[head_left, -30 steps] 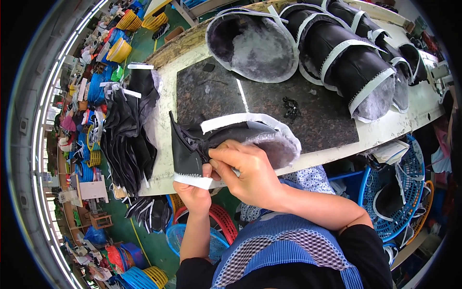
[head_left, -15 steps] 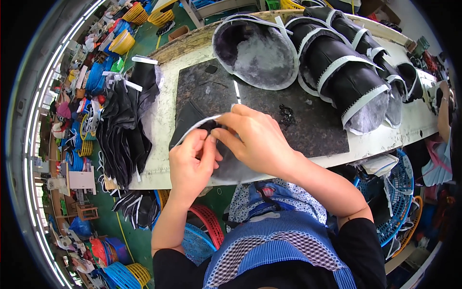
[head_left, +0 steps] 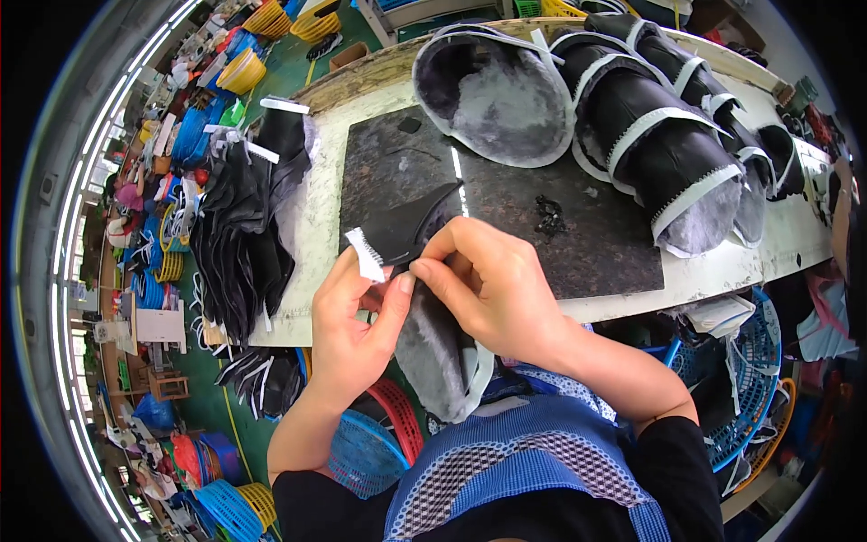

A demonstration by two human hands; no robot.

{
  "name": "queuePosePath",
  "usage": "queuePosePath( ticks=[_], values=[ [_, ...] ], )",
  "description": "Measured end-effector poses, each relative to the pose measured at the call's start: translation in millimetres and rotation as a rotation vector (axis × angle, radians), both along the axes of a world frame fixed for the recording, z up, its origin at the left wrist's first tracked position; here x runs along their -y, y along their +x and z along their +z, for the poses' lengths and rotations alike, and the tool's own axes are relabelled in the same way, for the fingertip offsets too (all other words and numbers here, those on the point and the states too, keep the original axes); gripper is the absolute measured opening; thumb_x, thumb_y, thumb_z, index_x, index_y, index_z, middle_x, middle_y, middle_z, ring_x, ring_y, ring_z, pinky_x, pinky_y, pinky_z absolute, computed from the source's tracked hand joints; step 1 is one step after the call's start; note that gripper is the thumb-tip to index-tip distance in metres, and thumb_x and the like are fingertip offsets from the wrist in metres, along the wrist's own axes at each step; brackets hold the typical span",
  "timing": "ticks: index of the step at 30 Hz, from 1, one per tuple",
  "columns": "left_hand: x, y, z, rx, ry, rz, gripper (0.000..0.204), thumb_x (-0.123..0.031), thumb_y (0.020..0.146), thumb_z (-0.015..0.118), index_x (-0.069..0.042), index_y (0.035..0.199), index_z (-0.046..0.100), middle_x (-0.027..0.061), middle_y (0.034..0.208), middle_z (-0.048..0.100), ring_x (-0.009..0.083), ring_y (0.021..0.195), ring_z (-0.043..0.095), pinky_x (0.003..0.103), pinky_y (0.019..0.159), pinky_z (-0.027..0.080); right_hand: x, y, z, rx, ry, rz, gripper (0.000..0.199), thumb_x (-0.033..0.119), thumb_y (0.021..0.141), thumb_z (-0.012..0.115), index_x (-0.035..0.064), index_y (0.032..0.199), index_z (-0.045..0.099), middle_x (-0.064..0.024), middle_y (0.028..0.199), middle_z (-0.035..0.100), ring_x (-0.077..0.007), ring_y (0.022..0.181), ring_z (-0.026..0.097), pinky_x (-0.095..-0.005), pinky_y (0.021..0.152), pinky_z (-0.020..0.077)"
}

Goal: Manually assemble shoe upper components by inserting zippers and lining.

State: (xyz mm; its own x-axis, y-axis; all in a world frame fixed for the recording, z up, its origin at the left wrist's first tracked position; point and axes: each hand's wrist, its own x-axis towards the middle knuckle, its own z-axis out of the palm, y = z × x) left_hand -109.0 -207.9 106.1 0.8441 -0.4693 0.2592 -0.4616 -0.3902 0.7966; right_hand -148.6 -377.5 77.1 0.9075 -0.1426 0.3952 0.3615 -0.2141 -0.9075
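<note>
Both my hands pinch a black shoe upper (head_left: 397,228) with a grey fleece lining and white edge tape, held over the near edge of the bench. My left hand (head_left: 352,316) grips it close to a toothed white tape end, thumb and fingers pressed together. Right beside it, my right hand (head_left: 497,287) pinches the seam at the middle. Below the fingers the fleece side (head_left: 432,352) hangs down past the bench edge toward my apron. The exact spot between the fingertips is partly hidden.
A dark stone slab (head_left: 587,244) lies on the white bench (head_left: 316,208), with a small black tangle (head_left: 548,217) on it. Finished-looking uppers (head_left: 673,167) stand nested at the right, and one open upper (head_left: 497,95) at the back. Flat black pieces (head_left: 235,244) pile at the left. Baskets (head_left: 366,456) stand below.
The upper has been turned and folded; its white edge now points up at the left, and the fleece part hangs lower. My hands have shifted slightly, still pinching it.
</note>
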Motion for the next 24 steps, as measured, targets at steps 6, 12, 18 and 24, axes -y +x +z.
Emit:
queuePosePath(
  ticks=[6,12,18,24],
  values=[
    [1.5,-7.1,-1.4,-0.052,0.01,-0.052,0.022,-0.001,0.085,0.065,0.001,0.107,0.064,0.0081,0.096,0.062,0.0107,0.07,0.06,0.022,0.057,0.047,-9.4,-8.5,-33.6,-0.225,0.564,0.202,0.014,0.01,0.093,0.062,-0.0009,0.086,0.057,0.0035,0.071,0.053,-0.0015,0.062,0.046,-0.0224,0.051,0.0403],
    [-6.1,-9.2,4.2,-0.055,0.027,-0.094,0.021,-0.001,0.084,0.065,0.002,0.106,0.065,0.0062,0.091,0.061,0.009,0.069,0.058,0.021,0.055,0.046,-9.0,-10.1,-18.9,-0.303,0.501,0.248,0.01,0.009,0.095,0.058,0.0022,0.089,0.054,0.0011,0.079,0.058,-0.0037,0.072,0.057,-0.0203,0.06,0.0466],
    [-1.9,-14.6,7.8,0.075,0.16,-0.118,0.02,0.0,0.085,0.064,0.003,0.105,0.064,0.0061,0.09,0.061,0.0094,0.065,0.058,0.023,0.056,0.047,-16.9,-15.8,-22.8,-0.378,0.74,0.271,0.009,0.009,0.095,0.056,0.0022,0.09,0.052,0.0001,0.078,0.057,-0.0064,0.069,0.06,-0.022,0.058,0.0486],
    [-1.2,-5.8,13.3,-0.151,0.037,-0.12,0.017,-0.002,0.086,0.066,0.004,0.102,0.066,0.0073,0.089,0.063,0.0108,0.067,0.061,0.024,0.06,0.049,2.2,-7.1,-24.3,-0.119,0.369,0.237,0.008,0.005,0.092,0.057,-0.001,0.088,0.052,-0.0039,0.077,0.058,-0.0101,0.07,0.063,-0.025,0.063,0.0522]
  ],
)
